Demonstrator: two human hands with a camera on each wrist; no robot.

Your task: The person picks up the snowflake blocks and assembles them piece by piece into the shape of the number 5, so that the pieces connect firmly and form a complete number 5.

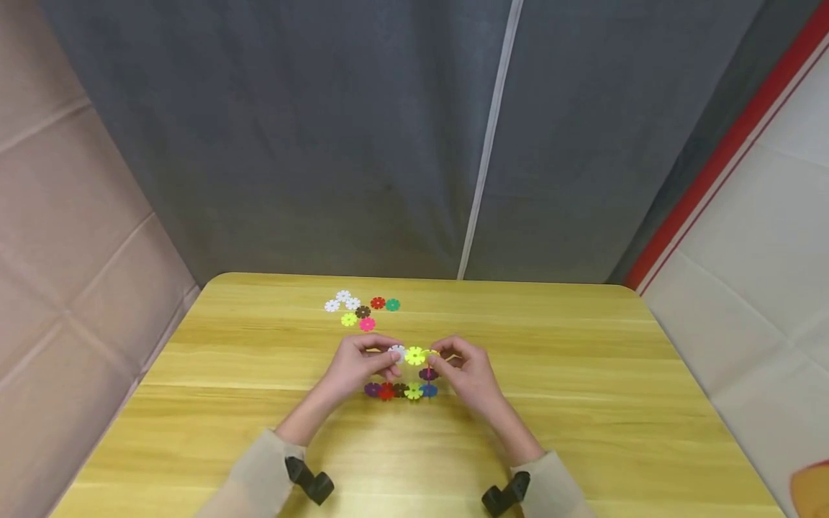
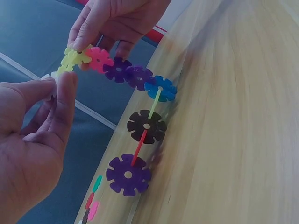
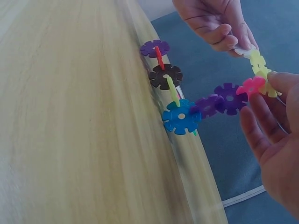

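Note:
A chain of interlocked plastic snowflake discs (image 1: 409, 374) is held between both hands over the yellow wooden table (image 1: 583, 388). My left hand (image 1: 391, 364) pinches the white end disc (image 3: 243, 51). My right hand (image 1: 437, 362) pinches the yellow-green disc (image 2: 74, 58) beside a pink one (image 3: 250, 87). From there the chain runs through two purple discs (image 2: 127, 73), a blue disc (image 3: 181, 116), a dark brown disc (image 2: 146, 126) and a last purple disc (image 2: 128, 175). Its lower row rests on the tabletop.
Several loose discs lie farther back on the table: white ones (image 1: 341, 300), red (image 1: 378, 303), green (image 1: 392, 305), brown (image 1: 363, 311), yellow (image 1: 348, 319) and pink (image 1: 367, 324). A grey curtain (image 1: 388, 144) hangs behind the table's far edge.

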